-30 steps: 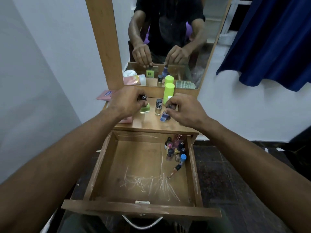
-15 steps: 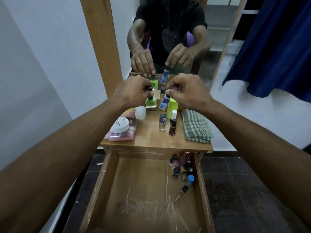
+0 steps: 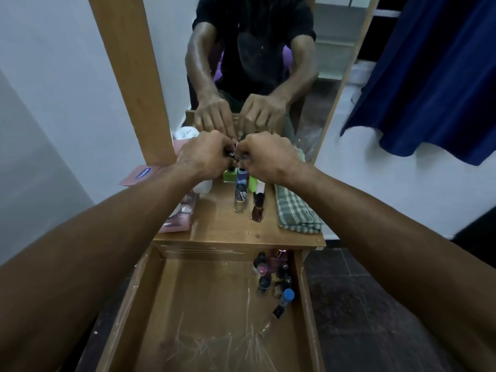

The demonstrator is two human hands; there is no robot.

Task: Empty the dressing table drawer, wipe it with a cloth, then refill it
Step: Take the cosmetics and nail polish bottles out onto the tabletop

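Note:
Over the back of the wooden table top (image 3: 228, 232), my left hand (image 3: 204, 157) pinches the black cap of a green nail polish bottle (image 3: 229, 175). My right hand (image 3: 268, 157) pinches the cap of a blue bottle (image 3: 241, 176) right beside it. Both bottles sit low at the table top, close to the mirror. The open drawer (image 3: 150, 299) below holds several small bottles (image 3: 271, 277) in its far right corner and thin pale sticks (image 3: 228, 345) on its floor. A folded green checked cloth (image 3: 295, 210) lies on the table's right side.
A gold bottle (image 3: 239, 200) and a dark red bottle (image 3: 258, 208) stand mid-table. Pink boxes (image 3: 177, 221) and a white jar sit at the left, a pink card (image 3: 139, 174) behind them. The mirror (image 3: 268, 49) rises at the back; a blue curtain (image 3: 429, 76) hangs to the right.
Both hands carried the green and blue bottles further back and lowered them toward the table top by the mirror. The view tilted so more of the drawer shows.

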